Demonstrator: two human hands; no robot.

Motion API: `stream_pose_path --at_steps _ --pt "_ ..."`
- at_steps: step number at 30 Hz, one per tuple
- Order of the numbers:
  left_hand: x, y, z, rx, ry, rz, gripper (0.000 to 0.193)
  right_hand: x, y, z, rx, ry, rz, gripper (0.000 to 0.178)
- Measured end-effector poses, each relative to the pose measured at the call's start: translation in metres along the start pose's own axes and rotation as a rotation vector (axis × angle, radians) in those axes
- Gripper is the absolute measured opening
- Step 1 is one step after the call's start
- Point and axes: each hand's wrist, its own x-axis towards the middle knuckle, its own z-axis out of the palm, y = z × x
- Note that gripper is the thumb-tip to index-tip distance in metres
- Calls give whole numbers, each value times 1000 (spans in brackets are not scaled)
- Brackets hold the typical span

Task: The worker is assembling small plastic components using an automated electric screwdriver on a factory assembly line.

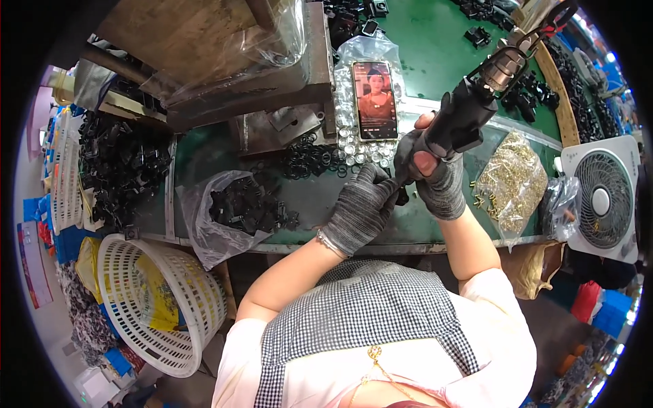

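the desk (425,58) is deep green. both the left hand (357,212) and the right hand (445,189) wear knitted gloves, dark grey streaked with paler grey. the power tool (464,114) is matte black, with a bronze-silver metal collar. the apron (360,306) carries a small black-and-white check over a pale pink-white shirt (496,313). the phone (375,102) shows rusty orange and dark brown. black covers the heaped parts (126,170) and the rings (309,153); the screws (513,180) gleam brassy gold. the basket (206,280) is white, the bag inside (158,299) bright yellow. the fan (600,202) has a whitish frame, dark grille and white hub.
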Motion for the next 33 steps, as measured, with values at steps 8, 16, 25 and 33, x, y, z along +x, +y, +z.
stream_pose_path --at_steps 8,16,25,33 --pt "0 -4 4 -70 7 -45 32 2 4 -5 -108 -27 36 60" --pt "-4 -24 15 -290 -82 -201 36 2 1 1 73 -12 109 59" --pt "-3 -27 -124 433 312 -39 56 -14 -1 -28 -1125 -800 104 49" --pt "-95 -143 -330 1328 937 -620 34 20 -1 -93 -1581 -66 -484 44"
